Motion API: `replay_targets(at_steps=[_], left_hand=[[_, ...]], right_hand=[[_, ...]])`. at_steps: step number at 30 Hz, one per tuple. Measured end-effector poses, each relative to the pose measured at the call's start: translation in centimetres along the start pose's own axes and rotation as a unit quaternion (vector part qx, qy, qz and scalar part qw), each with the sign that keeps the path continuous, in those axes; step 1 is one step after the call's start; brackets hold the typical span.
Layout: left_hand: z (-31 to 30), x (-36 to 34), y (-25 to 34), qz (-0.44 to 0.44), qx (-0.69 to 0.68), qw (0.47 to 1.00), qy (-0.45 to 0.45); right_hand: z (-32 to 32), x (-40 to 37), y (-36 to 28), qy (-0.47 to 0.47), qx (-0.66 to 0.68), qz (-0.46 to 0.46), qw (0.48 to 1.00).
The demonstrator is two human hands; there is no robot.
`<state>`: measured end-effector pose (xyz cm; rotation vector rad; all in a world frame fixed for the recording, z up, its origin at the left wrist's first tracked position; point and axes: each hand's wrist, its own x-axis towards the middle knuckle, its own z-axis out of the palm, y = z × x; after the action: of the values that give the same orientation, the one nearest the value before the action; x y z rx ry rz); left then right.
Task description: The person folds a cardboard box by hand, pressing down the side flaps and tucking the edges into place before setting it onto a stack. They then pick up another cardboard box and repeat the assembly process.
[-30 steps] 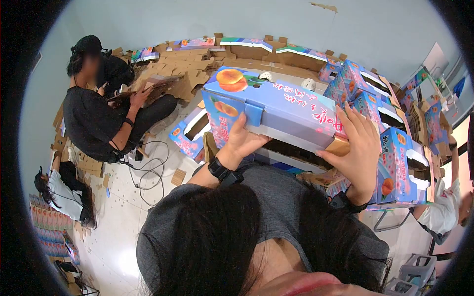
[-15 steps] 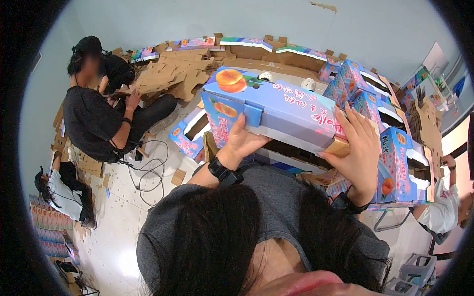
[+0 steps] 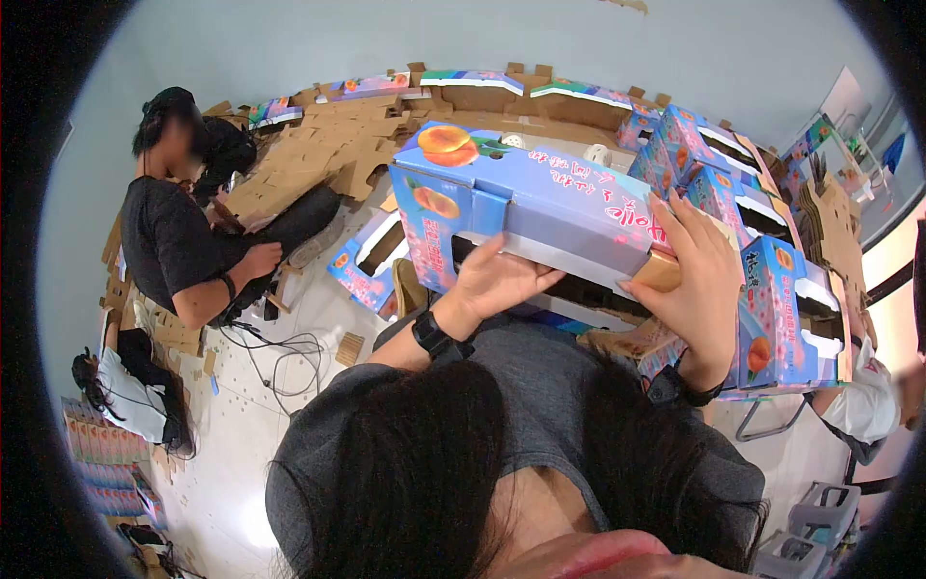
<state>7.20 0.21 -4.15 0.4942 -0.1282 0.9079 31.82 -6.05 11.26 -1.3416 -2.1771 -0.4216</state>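
A blue-and-pink cardboard box [image 3: 569,205] with peach pictures and printed lettering is held tilted in front of my chest. At its right end, my right hand [image 3: 693,275] grips it, fingers over the printed top and thumb at the brown edge. My left hand [image 3: 497,282] is closed on the side nearest me, with its thumb by the edge below the blue corner tab [image 3: 490,212]; part of its grip is hidden. Beneath the held panel, a dark opening shows in the box.
Similar boxes [image 3: 772,323] stand close on my right, and another [image 3: 371,256] lies left. Flat cardboard sheets [image 3: 333,145] cover the floor ahead. A person in black [image 3: 178,232] sits at left near cables [image 3: 289,362]; other people are at both edges. Grey stools [image 3: 820,516] stand lower right.
My left hand has slid right and slightly down, its thumb leaving the corner tab. My right hand keeps its place on the box. The seated person's arm has lowered.
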Motion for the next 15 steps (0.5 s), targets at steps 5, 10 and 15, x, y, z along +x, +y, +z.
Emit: replay_targets(at_steps=[5,10,15], left_hand=[[-0.5,1.1,-2.4,-0.101,0.082,0.988,-0.084],[2.1,2.5,-4.2,-0.155,0.116,0.98,-0.036],[4.3,3.5,-4.4,-0.199,0.205,0.958,0.016]], right_hand=[[0.0,-0.1,-0.1,-0.004,-0.003,0.0,1.0],[-0.2,-0.1,-0.2,-0.005,0.0,-0.002,1.0],[-0.4,-0.1,0.0,-0.016,0.006,-0.002,1.0]])
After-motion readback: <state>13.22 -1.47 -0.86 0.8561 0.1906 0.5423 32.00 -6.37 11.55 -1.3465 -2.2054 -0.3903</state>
